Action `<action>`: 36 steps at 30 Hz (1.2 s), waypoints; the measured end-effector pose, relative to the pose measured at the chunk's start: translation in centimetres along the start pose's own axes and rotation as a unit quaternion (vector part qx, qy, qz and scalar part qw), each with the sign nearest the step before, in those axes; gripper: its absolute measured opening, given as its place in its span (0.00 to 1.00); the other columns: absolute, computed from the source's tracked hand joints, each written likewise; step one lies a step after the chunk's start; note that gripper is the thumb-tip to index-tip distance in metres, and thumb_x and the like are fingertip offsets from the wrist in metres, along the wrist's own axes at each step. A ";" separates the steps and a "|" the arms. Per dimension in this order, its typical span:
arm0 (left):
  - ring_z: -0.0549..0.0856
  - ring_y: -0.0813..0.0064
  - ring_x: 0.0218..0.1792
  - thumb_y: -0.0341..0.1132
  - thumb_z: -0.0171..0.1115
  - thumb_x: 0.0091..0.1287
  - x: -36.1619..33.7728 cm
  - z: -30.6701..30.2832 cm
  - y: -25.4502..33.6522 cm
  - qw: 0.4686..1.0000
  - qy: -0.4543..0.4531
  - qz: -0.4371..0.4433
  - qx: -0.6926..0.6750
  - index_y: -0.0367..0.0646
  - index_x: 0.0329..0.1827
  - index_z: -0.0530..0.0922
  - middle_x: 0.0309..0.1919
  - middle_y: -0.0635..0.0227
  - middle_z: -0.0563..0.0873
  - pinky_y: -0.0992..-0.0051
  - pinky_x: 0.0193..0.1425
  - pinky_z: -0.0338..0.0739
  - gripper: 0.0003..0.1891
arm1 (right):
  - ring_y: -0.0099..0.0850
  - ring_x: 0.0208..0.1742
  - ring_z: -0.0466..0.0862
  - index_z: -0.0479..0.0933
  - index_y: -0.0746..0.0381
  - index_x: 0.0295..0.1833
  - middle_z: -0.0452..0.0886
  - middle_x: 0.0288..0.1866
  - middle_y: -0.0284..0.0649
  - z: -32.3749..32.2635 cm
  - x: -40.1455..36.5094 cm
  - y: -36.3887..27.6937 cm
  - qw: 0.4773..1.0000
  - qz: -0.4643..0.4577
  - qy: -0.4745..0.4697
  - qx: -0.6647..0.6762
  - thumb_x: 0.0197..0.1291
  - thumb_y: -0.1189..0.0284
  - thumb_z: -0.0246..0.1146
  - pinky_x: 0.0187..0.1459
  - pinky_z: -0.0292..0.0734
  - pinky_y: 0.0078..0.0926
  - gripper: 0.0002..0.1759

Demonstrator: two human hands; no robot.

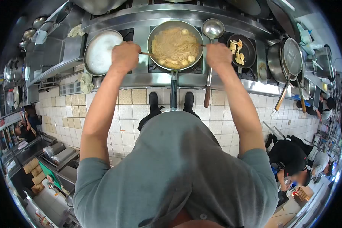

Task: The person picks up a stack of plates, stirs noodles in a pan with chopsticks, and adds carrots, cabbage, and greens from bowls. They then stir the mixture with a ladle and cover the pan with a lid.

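Observation:
A frying pan full of noodles and several round pale pieces sits on the stove, its black handle towards me. At its left rim, my left hand is closed around a thin brown stick-like utensil that reaches over the food. On the opposite side, my right hand grips a second thin brown utensil, its tip at the pan's right rim. A ladle lies beside the pan, its wooden-ended handle passing close to my right hand.
To the left stands a wide pot of white foamy liquid. A small dark pan with yellowish pieces sits on the right burner. Beyond it hang strainers and pans. A co-worker bends over behind me on the right.

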State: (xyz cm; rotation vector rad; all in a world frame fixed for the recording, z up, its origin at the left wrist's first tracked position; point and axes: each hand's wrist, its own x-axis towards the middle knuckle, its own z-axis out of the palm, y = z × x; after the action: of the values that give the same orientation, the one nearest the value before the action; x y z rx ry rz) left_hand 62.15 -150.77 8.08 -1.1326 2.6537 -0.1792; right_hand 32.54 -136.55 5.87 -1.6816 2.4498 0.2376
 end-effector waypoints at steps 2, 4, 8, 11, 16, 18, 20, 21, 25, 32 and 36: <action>0.87 0.61 0.49 0.31 0.58 0.64 -0.6 -0.6 -0.7 0.996 0.062 -0.041 -0.052 0.54 0.44 0.90 0.43 0.63 0.87 0.57 0.51 0.83 0.13 | 0.48 0.51 0.88 0.88 0.58 0.45 0.89 0.47 0.51 -0.1 -0.6 0.0 0.998 -0.023 0.048 0.018 0.66 0.68 0.57 0.48 0.86 0.44 0.14; 0.87 0.60 0.48 0.32 0.58 0.64 1.3 2.0 -0.6 0.988 0.127 -0.047 -0.075 0.55 0.44 0.90 0.43 0.62 0.87 0.57 0.49 0.83 0.13 | 0.47 0.52 0.88 0.88 0.57 0.45 0.89 0.46 0.50 -0.3 -1.1 -2.9 0.992 -0.092 0.060 0.060 0.66 0.70 0.56 0.49 0.86 0.43 0.14; 0.86 0.58 0.49 0.32 0.58 0.65 1.5 2.1 1.4 0.999 0.004 -0.030 0.014 0.55 0.44 0.89 0.43 0.63 0.87 0.59 0.51 0.83 0.12 | 0.45 0.55 0.87 0.88 0.57 0.48 0.88 0.50 0.49 4.9 1.6 -4.5 0.992 -0.123 0.020 -0.001 0.64 0.71 0.57 0.53 0.84 0.44 0.14; 0.86 0.60 0.51 0.32 0.58 0.66 -2.4 -1.5 0.8 0.995 0.012 -0.047 -0.083 0.55 0.45 0.89 0.43 0.64 0.87 0.60 0.54 0.82 0.13 | 0.43 0.57 0.86 0.87 0.52 0.52 0.88 0.52 0.44 0.7 -1.7 0.7 0.998 0.017 -0.036 0.041 0.59 0.73 0.60 0.54 0.84 0.41 0.17; 0.86 0.57 0.47 0.30 0.56 0.66 -1.9 2.6 0.6 0.978 0.093 -0.035 -0.181 0.55 0.47 0.90 0.39 0.62 0.87 0.58 0.52 0.82 0.15 | 0.47 0.49 0.87 0.87 0.48 0.55 0.87 0.46 0.47 1.9 -4.1 3.1 0.983 0.010 0.079 0.167 0.62 0.73 0.57 0.50 0.83 0.46 0.19; 0.86 0.55 0.46 0.31 0.56 0.66 0.6 4.9 2.8 0.965 0.178 0.019 -0.190 0.54 0.47 0.90 0.40 0.61 0.87 0.58 0.51 0.82 0.14 | 0.47 0.49 0.87 0.87 0.48 0.56 0.87 0.47 0.47 2.9 -3.3 1.8 0.976 -0.013 0.121 0.181 0.61 0.74 0.57 0.50 0.83 0.46 0.21; 0.87 0.55 0.45 0.32 0.56 0.66 2.0 4.4 5.0 0.975 0.140 0.024 -0.168 0.54 0.47 0.90 0.41 0.60 0.87 0.57 0.50 0.82 0.14 | 0.47 0.50 0.87 0.86 0.49 0.56 0.87 0.48 0.47 3.2 -2.6 1.3 0.976 0.016 0.134 0.170 0.58 0.76 0.57 0.50 0.83 0.45 0.22; 0.87 0.54 0.46 0.32 0.56 0.66 2.3 3.9 4.9 0.990 0.090 -0.024 -0.106 0.55 0.47 0.90 0.43 0.60 0.88 0.56 0.48 0.82 0.15 | 0.49 0.51 0.86 0.85 0.52 0.57 0.87 0.48 0.48 2.8 -3.2 1.9 0.959 0.037 0.155 0.233 0.61 0.75 0.57 0.51 0.82 0.45 0.20; 0.88 0.60 0.43 0.31 0.55 0.69 1.2 4.8 0.8 0.964 0.166 -0.080 -0.191 0.52 0.53 0.88 0.41 0.63 0.88 0.60 0.47 0.82 0.16 | 0.46 0.50 0.87 0.80 0.60 0.60 0.87 0.46 0.49 5.1 -6.8 6.7 0.917 0.055 0.159 0.363 0.69 0.70 0.59 0.51 0.79 0.42 0.16; 0.84 0.76 0.44 0.39 0.61 0.74 -0.2 1.0 14.6 0.324 -0.191 -0.121 -0.919 0.49 0.56 0.77 0.44 0.73 0.87 0.65 0.49 0.76 0.11 | 0.30 0.43 0.85 0.73 0.57 0.61 0.83 0.49 0.37 9.2 -11.3 2.5 0.511 0.119 0.113 0.844 0.76 0.66 0.58 0.46 0.85 0.32 0.13; 0.85 0.75 0.48 0.34 0.64 0.71 1.9 0.8 26.8 0.490 -0.149 -0.056 -0.857 0.39 0.57 0.79 0.47 0.68 0.86 0.68 0.53 0.80 0.14 | 0.26 0.38 0.84 0.72 0.55 0.61 0.82 0.46 0.37 7.7 -12.3 2.0 0.366 0.219 0.081 0.901 0.79 0.64 0.54 0.36 0.82 0.26 0.12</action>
State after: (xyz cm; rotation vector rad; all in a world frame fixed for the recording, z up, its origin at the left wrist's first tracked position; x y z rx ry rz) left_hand 42.54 -133.65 1.40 -1.2367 1.5829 2.7691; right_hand 35.32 -123.00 1.19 0.0979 1.2379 -1.8210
